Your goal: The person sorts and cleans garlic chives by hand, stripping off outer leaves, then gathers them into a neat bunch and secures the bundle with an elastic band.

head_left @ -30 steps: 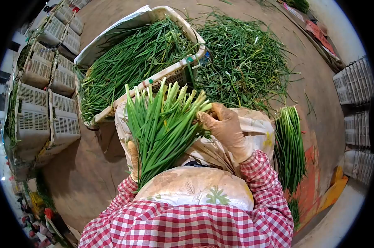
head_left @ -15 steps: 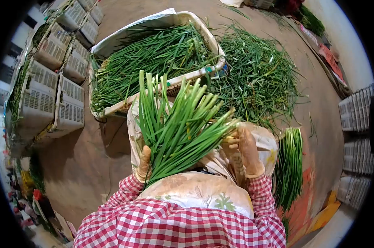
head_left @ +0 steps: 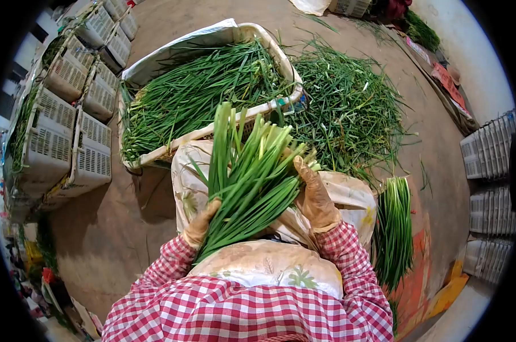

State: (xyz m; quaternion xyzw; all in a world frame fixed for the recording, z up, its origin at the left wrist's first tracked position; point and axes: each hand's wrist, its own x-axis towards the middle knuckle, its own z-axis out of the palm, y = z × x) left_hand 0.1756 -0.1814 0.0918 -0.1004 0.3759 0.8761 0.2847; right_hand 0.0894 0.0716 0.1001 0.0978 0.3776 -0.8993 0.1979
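Note:
A loose bunch of green stalks (head_left: 249,188) lies over my lap, pale cut ends pointing away and leaves toward my waist. My left hand (head_left: 204,222), in a tan glove, grips the bunch low on its left side, the fingers hidden beneath the leaves. Gloved too, my right hand (head_left: 315,196) closes round the right side near the pale ends, thumb on top. Beyond my knees a white basket (head_left: 212,126) holds many more green stalks (head_left: 206,85). A neat bundle (head_left: 394,228) hangs or lies by my right leg.
A heap of green trimmings (head_left: 346,102) covers the floor right of the basket. White crates (head_left: 50,134) are stacked at the left, and grey crates (head_left: 488,151) along the right wall. A red cloth (head_left: 449,82) lies at the upper right.
My right hand has moved inward and away from my body, pressing the bunch narrower. My left hand has shifted slightly right. The fanned stalk ends are closer together.

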